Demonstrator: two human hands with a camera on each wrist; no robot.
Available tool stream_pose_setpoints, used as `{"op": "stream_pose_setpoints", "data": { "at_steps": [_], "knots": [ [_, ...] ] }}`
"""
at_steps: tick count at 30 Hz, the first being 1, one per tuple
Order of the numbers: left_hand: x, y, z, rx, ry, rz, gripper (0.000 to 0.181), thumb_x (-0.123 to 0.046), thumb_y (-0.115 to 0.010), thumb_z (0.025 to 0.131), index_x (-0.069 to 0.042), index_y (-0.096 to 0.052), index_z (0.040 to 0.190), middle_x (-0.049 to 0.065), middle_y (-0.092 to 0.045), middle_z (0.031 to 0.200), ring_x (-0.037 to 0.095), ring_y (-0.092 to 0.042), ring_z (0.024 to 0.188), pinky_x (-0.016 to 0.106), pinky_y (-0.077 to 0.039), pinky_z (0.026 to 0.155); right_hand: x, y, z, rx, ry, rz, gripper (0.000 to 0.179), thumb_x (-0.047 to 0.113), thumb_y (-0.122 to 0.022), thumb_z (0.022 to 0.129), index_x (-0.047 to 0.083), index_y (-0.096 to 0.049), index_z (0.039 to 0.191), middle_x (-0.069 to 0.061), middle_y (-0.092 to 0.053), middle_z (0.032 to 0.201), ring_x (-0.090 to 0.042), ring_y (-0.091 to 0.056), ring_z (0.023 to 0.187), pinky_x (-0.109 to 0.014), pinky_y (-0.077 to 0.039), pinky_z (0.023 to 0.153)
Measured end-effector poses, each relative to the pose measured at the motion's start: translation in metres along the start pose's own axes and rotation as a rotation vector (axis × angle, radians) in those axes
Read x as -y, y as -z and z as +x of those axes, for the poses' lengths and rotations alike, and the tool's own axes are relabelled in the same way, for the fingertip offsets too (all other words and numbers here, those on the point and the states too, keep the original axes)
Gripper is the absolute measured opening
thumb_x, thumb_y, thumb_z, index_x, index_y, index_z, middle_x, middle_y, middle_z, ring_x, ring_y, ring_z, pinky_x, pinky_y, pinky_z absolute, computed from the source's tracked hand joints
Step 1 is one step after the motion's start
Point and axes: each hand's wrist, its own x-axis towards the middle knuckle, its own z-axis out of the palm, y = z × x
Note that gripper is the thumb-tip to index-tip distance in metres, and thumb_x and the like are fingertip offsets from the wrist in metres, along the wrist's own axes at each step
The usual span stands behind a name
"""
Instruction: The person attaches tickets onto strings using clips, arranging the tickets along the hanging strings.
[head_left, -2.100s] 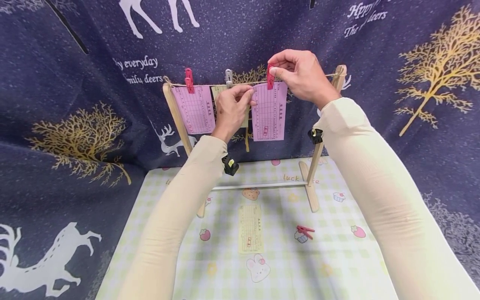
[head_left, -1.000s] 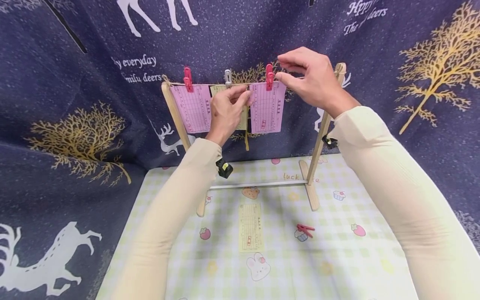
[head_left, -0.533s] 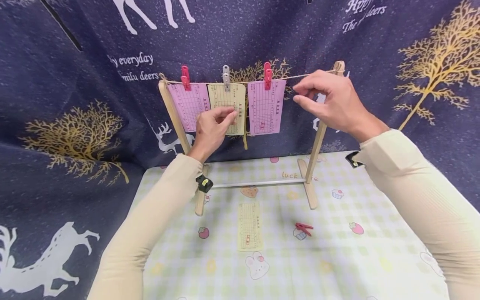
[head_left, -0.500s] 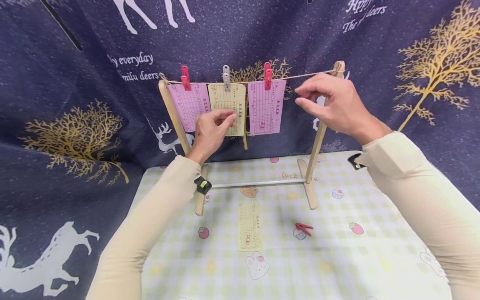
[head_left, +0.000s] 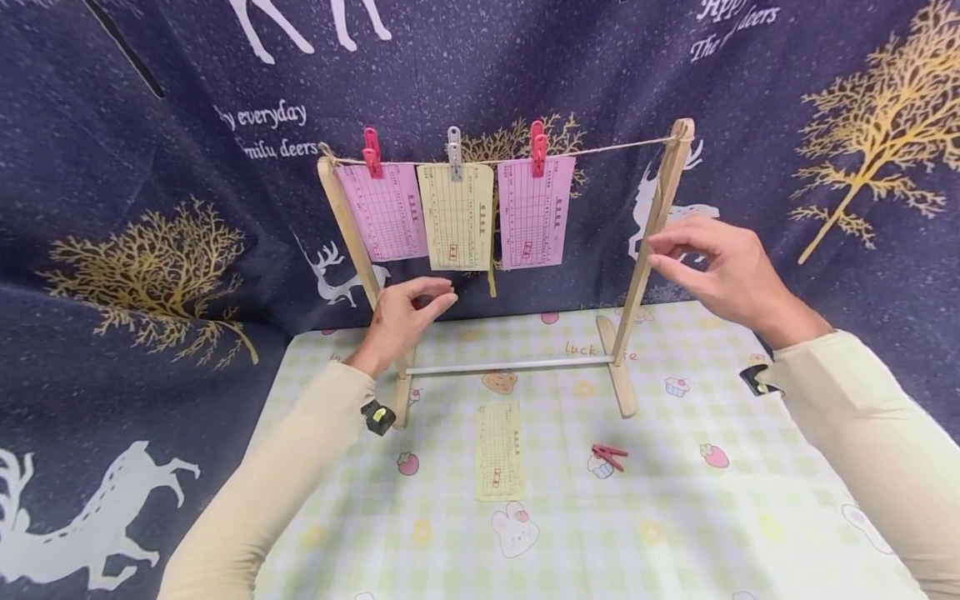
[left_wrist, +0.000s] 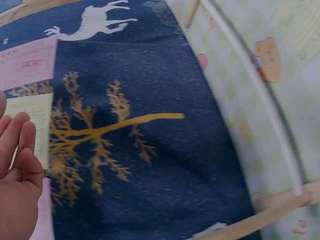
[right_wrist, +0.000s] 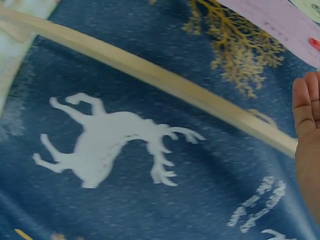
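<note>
In the head view, a pink slip [head_left: 392, 212], a yellow slip [head_left: 459, 218] and another pink slip [head_left: 534, 215] hang from a twine line [head_left: 600, 151]. A red clothespin [head_left: 372, 153], a grey clothespin [head_left: 454, 153] and a second red clothespin [head_left: 538, 148] pin them there. My left hand [head_left: 401, 321] hovers below the yellow slip with loosely bent fingers and nothing in them. Beside the frame's right post, my right hand [head_left: 723, 271] is bare, its thumb and fingers apart. On the table lie a loose yellow slip [head_left: 500, 450] and a red clothespin [head_left: 610, 456].
The twine runs between two wooden posts [head_left: 651, 237] joined low down by a white rod [head_left: 510, 365]. A checked cloth [head_left: 570, 542] covers the table, and a dark blue printed curtain [head_left: 187, 150] hangs behind the frame.
My right hand has let go of the right red clothespin and moved right and down. My left hand has left the right pink slip's edge and dropped down and left.
</note>
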Motion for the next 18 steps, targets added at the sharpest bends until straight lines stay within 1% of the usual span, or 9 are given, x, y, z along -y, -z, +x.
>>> {"op": "stream_pose_setpoints", "data": {
  "at_steps": [3, 6, 9, 13, 16, 18],
  "knots": [
    [0.010, -0.004, -0.009, 0.009, 0.023, 0.002, 0.023, -0.020, -0.075, 0.092, -0.008, -0.075, 0.111, 0.004, -0.076, 0.104, 0.015, -0.067, 0.092, 0.023, -0.046, 0.076, -0.009, -0.004, -0.017, 0.006, -0.030, 0.013, 0.025, -0.014, -0.075, 0.080, -0.003, -0.074, 0.102, -0.007, -0.068, 0.094, 0.008, -0.056, 0.082, -0.009, -0.042, 0.074],
    [0.021, -0.009, -0.018, 0.023, 0.042, -0.013, 0.023, -0.020, -0.075, 0.092, -0.008, -0.075, 0.111, 0.004, -0.076, 0.104, 0.014, -0.066, 0.092, 0.026, -0.048, 0.078, -0.019, -0.011, -0.035, 0.008, -0.078, 0.035, 0.025, -0.015, -0.075, 0.080, -0.004, -0.074, 0.102, -0.007, -0.068, 0.093, 0.008, -0.057, 0.082, -0.008, -0.045, 0.077],
    [0.031, -0.015, -0.026, 0.039, 0.048, -0.031, 0.022, -0.017, -0.075, 0.092, -0.007, -0.074, 0.112, 0.005, -0.075, 0.104, 0.016, -0.066, 0.091, 0.027, -0.048, 0.077, -0.027, -0.019, -0.054, 0.008, -0.139, 0.047, 0.021, -0.012, -0.075, 0.082, -0.003, -0.074, 0.101, -0.009, -0.069, 0.095, 0.009, -0.057, 0.084, -0.008, -0.044, 0.082],
    [0.043, -0.023, -0.038, 0.057, 0.082, -0.038, 0.023, -0.015, -0.075, 0.091, -0.006, -0.074, 0.112, 0.006, -0.075, 0.105, 0.018, -0.066, 0.092, 0.025, -0.048, 0.076, -0.034, -0.031, -0.077, 0.016, -0.207, 0.059, 0.017, -0.007, -0.075, 0.084, -0.002, -0.074, 0.100, -0.011, -0.071, 0.097, 0.009, -0.057, 0.085, -0.008, -0.041, 0.085],
    [0.051, -0.030, -0.046, 0.073, 0.120, -0.037, 0.024, -0.016, -0.075, 0.092, -0.006, -0.074, 0.113, 0.007, -0.075, 0.106, 0.019, -0.066, 0.096, 0.031, -0.050, 0.080, -0.040, -0.040, -0.091, 0.024, -0.232, 0.092, 0.018, -0.009, -0.074, 0.084, -0.003, -0.073, 0.101, -0.012, -0.071, 0.099, 0.008, -0.058, 0.086, -0.007, -0.042, 0.087],
    [0.057, -0.035, -0.051, 0.083, 0.137, -0.038, 0.024, -0.015, -0.074, 0.092, -0.005, -0.074, 0.113, 0.007, -0.075, 0.107, 0.020, -0.066, 0.098, 0.038, -0.051, 0.083, -0.044, -0.047, -0.101, 0.027, -0.241, 0.114, 0.020, -0.011, -0.074, 0.083, -0.003, -0.073, 0.101, -0.012, -0.071, 0.099, 0.008, -0.059, 0.086, -0.007, -0.043, 0.087]
  ]
}}
